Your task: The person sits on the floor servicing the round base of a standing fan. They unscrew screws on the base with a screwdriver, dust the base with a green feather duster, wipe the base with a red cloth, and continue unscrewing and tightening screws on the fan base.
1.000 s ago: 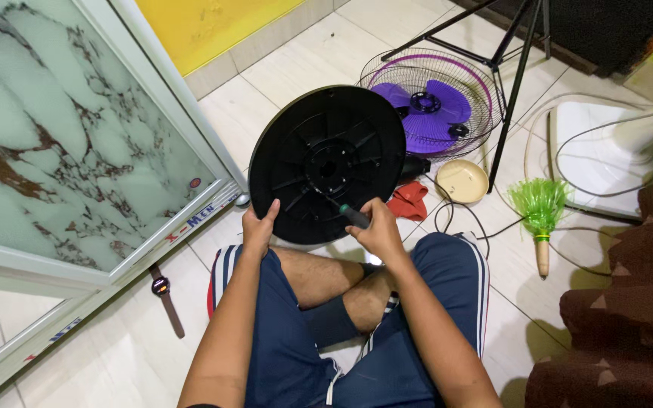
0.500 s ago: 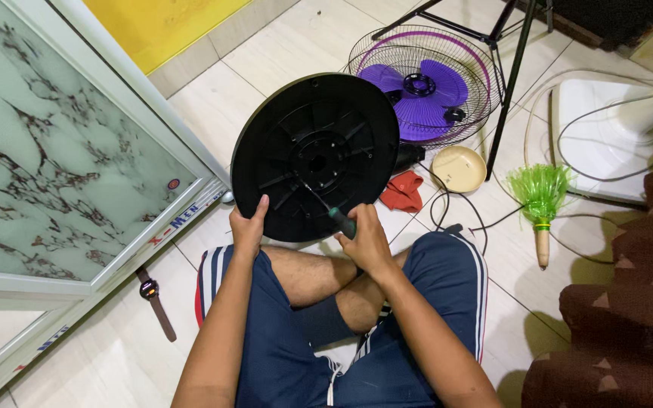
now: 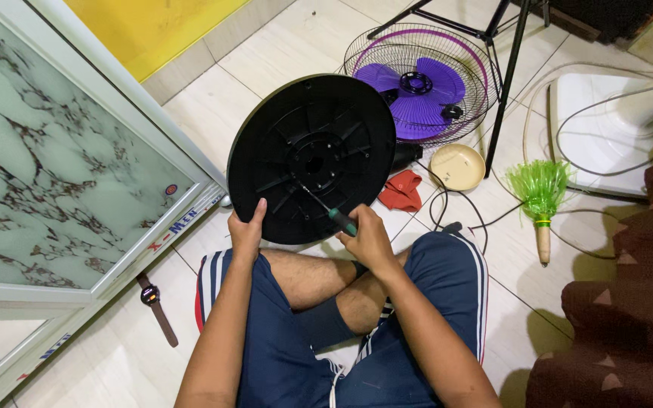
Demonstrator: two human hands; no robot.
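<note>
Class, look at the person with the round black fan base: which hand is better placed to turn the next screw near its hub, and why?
Right. The right hand already grips the green-handled screwdriver, its tip on the ribbed underside beside the hub. The left hand clasps the black base at its lower rim, steadying it upright.

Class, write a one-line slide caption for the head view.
Left hand steadies a round black plastic fan base while right hand works a green-handled screwdriver into it.
</note>
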